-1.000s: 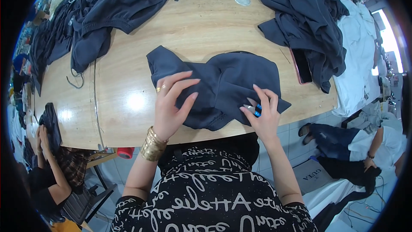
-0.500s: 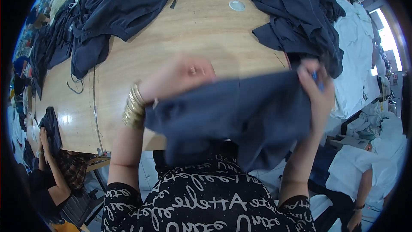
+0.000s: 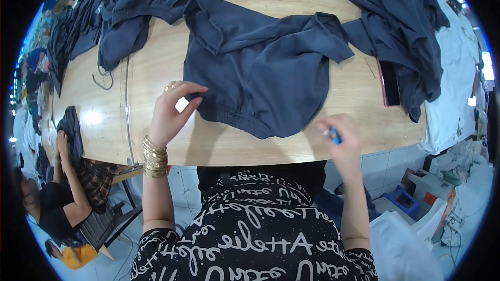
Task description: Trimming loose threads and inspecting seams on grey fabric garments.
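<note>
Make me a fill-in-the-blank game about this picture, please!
1. The dark blue cloth garment lies ____ the light-brown wooden table (on or under).
2. The shiny gold bangles are on the person's ____ wrist.
3. The flat, dark-screened phone with a pink edge lies to the garment's ____ (left or right).
4. The right hand holds a small, blurry object that looks mostly ____ in colour.

Missing words: on; left; right; blue.

"Looked from where?"
"Looked from the wearer's head, through the left one of two side-by-side fisheyes."
"Faced which way?"
"Faced steeply down, over the table (image 3: 151, 67) and the patterned shirt front (image 3: 255, 239)."
"Stood how near?"
"Stood near, with left grip (image 3: 174, 112), right grip (image 3: 342, 138) and both forearms (image 3: 158, 198) in frame, and bent the table's near edge."
</note>
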Available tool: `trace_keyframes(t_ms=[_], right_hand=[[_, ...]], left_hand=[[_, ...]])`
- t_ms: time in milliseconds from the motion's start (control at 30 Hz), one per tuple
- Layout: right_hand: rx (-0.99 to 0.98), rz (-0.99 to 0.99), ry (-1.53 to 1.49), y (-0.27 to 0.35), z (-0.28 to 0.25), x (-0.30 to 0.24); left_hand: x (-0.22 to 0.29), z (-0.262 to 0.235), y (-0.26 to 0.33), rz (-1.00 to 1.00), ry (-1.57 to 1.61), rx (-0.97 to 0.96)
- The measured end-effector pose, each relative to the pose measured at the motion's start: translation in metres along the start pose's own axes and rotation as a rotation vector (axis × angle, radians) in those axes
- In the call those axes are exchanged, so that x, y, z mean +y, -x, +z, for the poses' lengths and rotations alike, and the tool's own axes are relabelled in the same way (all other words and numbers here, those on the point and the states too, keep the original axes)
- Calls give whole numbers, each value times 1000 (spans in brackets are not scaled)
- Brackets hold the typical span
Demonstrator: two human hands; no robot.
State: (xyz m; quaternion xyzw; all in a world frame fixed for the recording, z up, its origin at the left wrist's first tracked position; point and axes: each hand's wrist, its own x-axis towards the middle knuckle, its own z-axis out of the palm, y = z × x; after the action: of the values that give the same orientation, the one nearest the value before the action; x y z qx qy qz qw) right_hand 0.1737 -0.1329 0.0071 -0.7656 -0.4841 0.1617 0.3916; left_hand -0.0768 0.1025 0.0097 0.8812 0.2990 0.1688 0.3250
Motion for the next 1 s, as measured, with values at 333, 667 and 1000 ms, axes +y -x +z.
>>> trace_keyframes(t_ms=[333,667,1000], right_hand=[[-79,-192,300,7,93,-4],[174,262,120,-58,-2,11],[0,539,-587,-65,-51,-23]], left_hand=[[-9,43,23,24,-226,-1],[-19,6,5,-475,696,-62],[-2,-8,-5,-706,975,57]])
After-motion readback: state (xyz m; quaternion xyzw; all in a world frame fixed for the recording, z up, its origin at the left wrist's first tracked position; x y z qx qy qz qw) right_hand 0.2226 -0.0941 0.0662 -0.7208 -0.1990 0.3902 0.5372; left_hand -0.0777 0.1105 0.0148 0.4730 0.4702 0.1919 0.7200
